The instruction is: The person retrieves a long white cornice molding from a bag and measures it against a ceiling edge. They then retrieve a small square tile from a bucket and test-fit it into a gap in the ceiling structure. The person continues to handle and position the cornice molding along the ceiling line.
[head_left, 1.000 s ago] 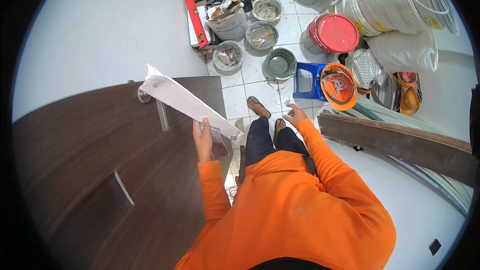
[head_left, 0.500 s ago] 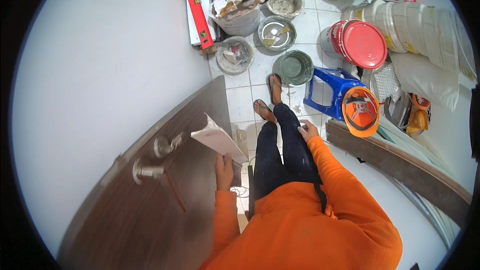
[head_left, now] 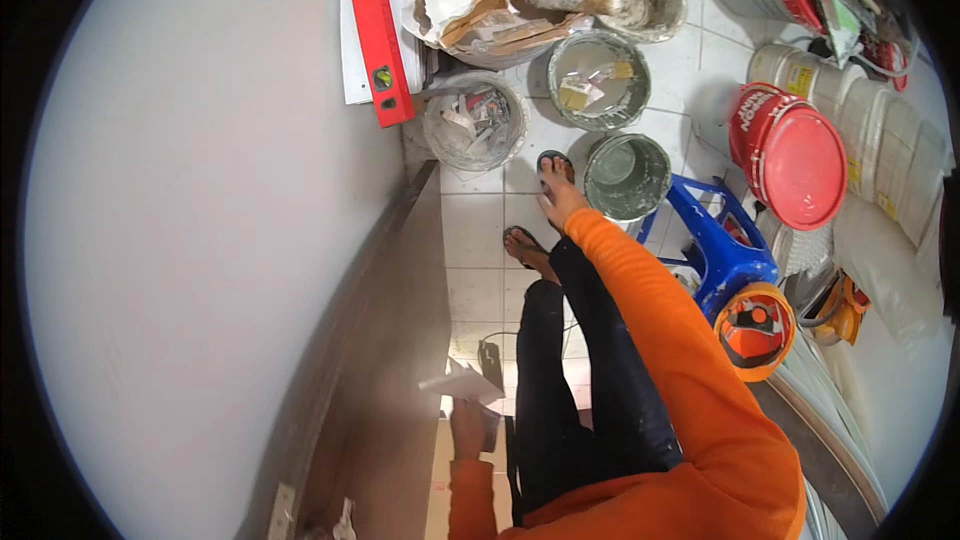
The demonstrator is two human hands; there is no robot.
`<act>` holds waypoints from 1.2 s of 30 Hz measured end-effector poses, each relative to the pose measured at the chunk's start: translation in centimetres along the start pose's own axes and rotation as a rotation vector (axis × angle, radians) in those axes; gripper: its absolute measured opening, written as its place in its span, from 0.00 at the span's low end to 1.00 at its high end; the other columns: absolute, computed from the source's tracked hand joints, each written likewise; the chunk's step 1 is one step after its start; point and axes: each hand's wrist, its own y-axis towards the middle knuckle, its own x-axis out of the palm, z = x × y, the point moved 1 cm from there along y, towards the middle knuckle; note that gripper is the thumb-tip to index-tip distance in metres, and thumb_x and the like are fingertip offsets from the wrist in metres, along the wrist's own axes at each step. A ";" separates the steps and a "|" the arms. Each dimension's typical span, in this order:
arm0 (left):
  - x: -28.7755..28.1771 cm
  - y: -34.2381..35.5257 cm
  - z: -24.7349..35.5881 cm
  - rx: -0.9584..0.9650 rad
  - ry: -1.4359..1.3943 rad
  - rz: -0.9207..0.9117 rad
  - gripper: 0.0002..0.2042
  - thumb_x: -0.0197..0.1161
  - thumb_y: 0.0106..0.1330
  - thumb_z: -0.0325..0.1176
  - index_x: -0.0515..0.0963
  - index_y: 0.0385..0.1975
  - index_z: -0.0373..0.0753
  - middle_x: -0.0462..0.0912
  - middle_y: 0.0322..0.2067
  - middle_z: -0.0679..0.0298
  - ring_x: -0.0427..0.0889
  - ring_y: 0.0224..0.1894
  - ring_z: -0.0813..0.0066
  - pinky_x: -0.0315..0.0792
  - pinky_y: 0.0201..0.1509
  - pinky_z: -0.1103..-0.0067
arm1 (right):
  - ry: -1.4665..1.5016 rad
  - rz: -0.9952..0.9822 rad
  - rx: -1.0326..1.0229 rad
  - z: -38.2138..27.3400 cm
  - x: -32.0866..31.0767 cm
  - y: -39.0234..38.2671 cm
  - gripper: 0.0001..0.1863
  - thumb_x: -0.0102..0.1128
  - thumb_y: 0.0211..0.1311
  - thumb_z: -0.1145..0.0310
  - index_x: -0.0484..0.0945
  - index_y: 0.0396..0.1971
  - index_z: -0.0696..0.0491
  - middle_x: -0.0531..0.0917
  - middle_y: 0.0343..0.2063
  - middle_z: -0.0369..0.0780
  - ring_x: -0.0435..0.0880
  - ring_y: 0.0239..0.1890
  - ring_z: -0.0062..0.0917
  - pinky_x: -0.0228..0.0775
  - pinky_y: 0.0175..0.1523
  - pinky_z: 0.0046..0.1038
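My left hand (head_left: 468, 427) holds a pale, flat board piece (head_left: 461, 383) low beside the dark door (head_left: 370, 390); a small, darker clear bag shows behind its fingers. My right hand (head_left: 558, 195) reaches forward over my sandalled foot, fingers loosely extended with nothing visible in them. It is just left of a grey-green bucket (head_left: 627, 178). Beyond it stand a bucket with murky contents and a yellowish item (head_left: 598, 78) and a clear bucket of scraps (head_left: 475, 123).
A red level (head_left: 378, 30) and a torn sack (head_left: 480, 0) lie along the left wall (head_left: 180, 190). At right are a red-lidded pail (head_left: 800, 165), stacked white pails (head_left: 880, 130), a blue stool (head_left: 720, 240), an orange helmet (head_left: 755, 330) and long boards (head_left: 810, 420).
The view has moved forward, so the buckets appear larger. My right hand has lifted from beside my thigh and stretched forward; my left hand with the board now sits lower in view.
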 end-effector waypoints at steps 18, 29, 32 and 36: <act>7.2 -0.7 -1.2 -0.332 -0.037 -0.091 0.18 0.49 0.77 0.37 0.74 0.52 0.26 0.80 0.48 0.43 0.78 0.52 0.50 0.69 0.59 0.65 | -0.484 -0.305 -0.280 -9.5 14.2 8.9 0.23 0.55 0.60 0.70 0.77 0.55 0.61 0.65 0.67 0.49 0.61 0.69 0.46 0.49 0.74 0.51; 6.7 0.8 0.0 -0.097 0.031 -0.036 0.17 0.48 0.77 0.36 0.74 0.54 0.29 0.80 0.51 0.45 0.78 0.55 0.50 0.68 0.62 0.66 | -0.539 -0.528 -0.206 -3.2 5.4 6.0 0.28 0.56 0.60 0.67 0.74 0.62 0.54 0.64 0.69 0.48 0.60 0.71 0.43 0.51 0.73 0.49; 6.4 0.6 0.0 -0.112 0.058 -0.080 0.17 0.48 0.77 0.36 0.74 0.55 0.29 0.80 0.50 0.47 0.78 0.55 0.54 0.68 0.62 0.67 | -0.509 -0.610 -0.134 0.9 5.3 5.0 0.25 0.58 0.59 0.66 0.77 0.59 0.48 0.71 0.63 0.47 0.68 0.66 0.42 0.58 0.69 0.46; 5.7 0.6 -4.4 -0.107 0.006 -0.073 0.17 0.50 0.77 0.36 0.73 0.56 0.29 0.81 0.48 0.47 0.80 0.53 0.56 0.70 0.59 0.67 | -0.682 -0.634 -0.243 4.4 4.5 3.7 0.21 0.59 0.60 0.64 0.80 0.54 0.49 0.81 0.51 0.45 0.79 0.58 0.41 0.68 0.63 0.43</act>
